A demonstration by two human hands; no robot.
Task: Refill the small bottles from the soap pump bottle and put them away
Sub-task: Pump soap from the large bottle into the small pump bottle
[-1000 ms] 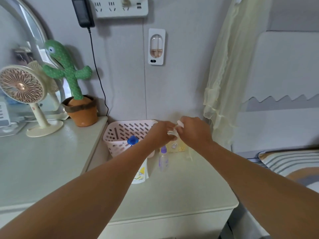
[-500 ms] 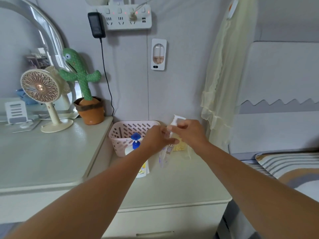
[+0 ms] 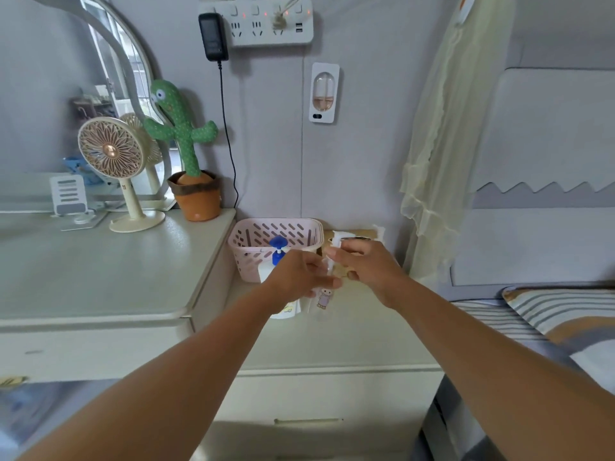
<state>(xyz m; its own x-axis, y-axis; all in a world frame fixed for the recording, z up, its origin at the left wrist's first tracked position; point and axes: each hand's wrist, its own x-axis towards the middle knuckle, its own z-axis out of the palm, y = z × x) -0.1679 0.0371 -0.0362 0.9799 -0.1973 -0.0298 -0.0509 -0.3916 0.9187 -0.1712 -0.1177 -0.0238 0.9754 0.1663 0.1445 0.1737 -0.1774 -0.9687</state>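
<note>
On the pale cabinet top (image 3: 349, 337), the left hand (image 3: 299, 277) curls its fingers round a small clear stickered bottle (image 3: 324, 296) while the right hand (image 3: 366, 264) pinches its white pump cap (image 3: 337, 239) just above them, probably uncapping, so next lifting it clear for refilling.

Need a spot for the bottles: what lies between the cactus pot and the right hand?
The pink basket, seen in the head view, with the blue-topped pump bottle standing before it.
</note>
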